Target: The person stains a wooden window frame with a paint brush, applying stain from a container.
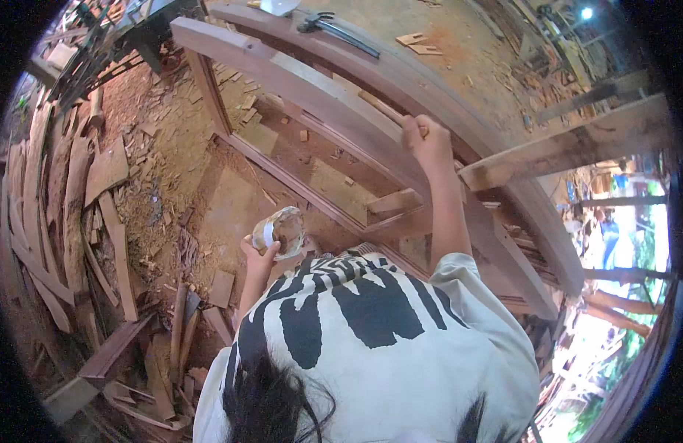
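Holding a clear, pale-walled plastic container with a ragged rim (288,221) low in front of the shirt, in left hand (260,252); clamped on its side with thumb at the front, fingers partly hidden behind. Gripping a slim light-brown wooden stick (384,108) in right hand (428,139), fingers curled tight round it near the butt end. Pointing up-left along a long straight reddish-brown wooden beam (297,81); can't tell if touching it. Reaching across that beam with right forearm, just beside the end of a rough raised brown plank (570,148): tight on that side. Looser round the container: open to the left over a dirt floor strewn with wood chips (172,199), out to a stack of rough brown wooden slabs (61,199), well apart. Bounded ahead by a grooved reddish-brown rail (304,188). Narrow between the straight beam and a thick curved brown timber (423,74) beyond. Lying on that timber, toward its far end: a black claw hammer (338,33). Farther out, on floor: pale notched wood pieces (419,44).
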Available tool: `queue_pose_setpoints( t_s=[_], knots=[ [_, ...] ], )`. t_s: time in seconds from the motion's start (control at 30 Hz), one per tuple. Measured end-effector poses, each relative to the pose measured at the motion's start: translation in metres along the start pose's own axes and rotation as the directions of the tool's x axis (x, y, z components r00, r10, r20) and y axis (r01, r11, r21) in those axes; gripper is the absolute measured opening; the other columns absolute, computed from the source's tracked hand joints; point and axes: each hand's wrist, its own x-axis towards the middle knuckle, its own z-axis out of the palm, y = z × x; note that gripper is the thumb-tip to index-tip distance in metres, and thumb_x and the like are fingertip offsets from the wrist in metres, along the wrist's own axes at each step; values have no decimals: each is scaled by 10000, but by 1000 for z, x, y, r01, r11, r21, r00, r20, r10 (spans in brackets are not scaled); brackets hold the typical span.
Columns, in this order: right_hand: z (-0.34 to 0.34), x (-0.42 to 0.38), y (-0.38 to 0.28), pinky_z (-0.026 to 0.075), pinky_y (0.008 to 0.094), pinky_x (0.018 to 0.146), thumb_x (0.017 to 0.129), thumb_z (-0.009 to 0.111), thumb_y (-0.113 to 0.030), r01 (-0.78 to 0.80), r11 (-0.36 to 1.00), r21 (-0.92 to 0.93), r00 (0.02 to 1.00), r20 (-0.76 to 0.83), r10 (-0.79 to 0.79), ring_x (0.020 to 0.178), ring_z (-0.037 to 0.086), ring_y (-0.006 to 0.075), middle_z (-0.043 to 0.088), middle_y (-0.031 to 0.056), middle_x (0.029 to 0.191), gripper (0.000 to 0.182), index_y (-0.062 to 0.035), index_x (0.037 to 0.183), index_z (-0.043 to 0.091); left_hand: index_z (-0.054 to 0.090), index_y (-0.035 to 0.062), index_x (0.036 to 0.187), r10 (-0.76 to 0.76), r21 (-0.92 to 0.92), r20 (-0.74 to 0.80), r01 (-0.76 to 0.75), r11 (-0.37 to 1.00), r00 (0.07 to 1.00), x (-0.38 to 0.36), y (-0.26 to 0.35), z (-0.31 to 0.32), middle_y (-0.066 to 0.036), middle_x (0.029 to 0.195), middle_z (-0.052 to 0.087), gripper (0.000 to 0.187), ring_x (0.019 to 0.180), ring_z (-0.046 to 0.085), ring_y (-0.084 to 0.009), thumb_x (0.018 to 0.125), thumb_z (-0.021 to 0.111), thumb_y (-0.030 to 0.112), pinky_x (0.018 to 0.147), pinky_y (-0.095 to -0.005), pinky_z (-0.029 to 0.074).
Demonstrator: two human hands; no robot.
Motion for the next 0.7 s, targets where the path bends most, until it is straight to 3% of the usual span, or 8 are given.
queue_pose_setpoints(
  t_s=[0.17, 0.23, 0.27, 0.33, 0.43, 0.6, 0.67, 0.7],
  knots=[
    [19, 11, -35, 489, 296, 523, 938, 564, -312, -421, 723, 548, 904, 323, 280, 546, 633, 137, 651, 105, 707, 337, 8, 897, 658, 240, 81, 1272, 86, -110, -154, -104, 988, 984, -8, -18, -26, -151, 1182, 448, 779, 1023, 526, -237, 732, 780, 238, 715, -349, 519],
    [39, 23, -19, 492, 239, 488, 941, 551, -364, 303, 953, -19, 930, -211, -300, 552, 630, 128, 670, 96, 719, 403, 12, 828, 644, 248, 81, 1259, 57, -124, -213, -85, 989, 975, -17, -22, -37, -145, 1181, 443, 767, 1034, 518, -234, 729, 782, 229, 718, -346, 516],
    [46, 26, -22, 492, 239, 488, 941, 551, -364, 326, 945, 1, 926, -204, -319, 552, 630, 128, 670, 96, 719, 403, 12, 828, 644, 242, 78, 1270, 12, -134, -231, -44, 990, 973, -23, -22, -42, -148, 1182, 441, 780, 1037, 516, -235, 728, 782, 230, 722, -342, 516],
    [54, 29, -32, 502, 234, 498, 951, 530, -366, -233, 900, 368, 954, 267, 138, 567, 643, 136, 665, 79, 698, 409, 6, 830, 651, 235, 75, 1281, -29, -163, -277, -17, 986, 961, -24, -47, -51, -150, 1183, 439, 793, 1039, 514, -235, 728, 782, 231, 727, -339, 515],
    [51, 38, -57, 498, 242, 485, 956, 518, -371, -362, 705, 610, 927, 315, 204, 532, 631, 139, 659, 81, 681, 422, 5, 816, 652, 215, 72, 1304, 95, -37, -446, -124, 992, 890, -18, -96, -61, -153, 1179, 437, 821, 1009, 518, -232, 729, 779, 229, 684, -333, 508],
    [88, 63, -46, 437, 246, 392, 944, 527, -417, 282, 959, -34, 952, -112, -284, 432, 573, 139, 638, 93, 641, 468, -2, 757, 637, 208, 65, 1307, -96, -253, -420, -15, 967, 902, -56, -66, -56, -178, 1129, 454, 822, 852, 550, -215, 734, 775, 229, 549, -314, 477],
    [78, 61, -76, 443, 237, 436, 945, 528, -411, -422, 790, 445, 855, 485, 183, 470, 580, 130, 646, 72, 652, 459, -13, 749, 645, 210, 51, 1289, 4, -166, -468, -93, 982, 884, -59, -50, -56, -182, 1114, 465, 798, 906, 543, -230, 749, 766, 240, 652, -343, 495],
    [84, 65, -77, 443, 237, 436, 945, 528, -411, -415, 788, 455, 856, 489, 169, 470, 580, 130, 646, 72, 652, 459, -13, 749, 645, 210, 51, 1289, 9, -165, -482, -101, 981, 876, -56, -47, -55, -182, 1114, 465, 798, 906, 543, -230, 749, 766, 240, 652, -343, 495]
  ],
)
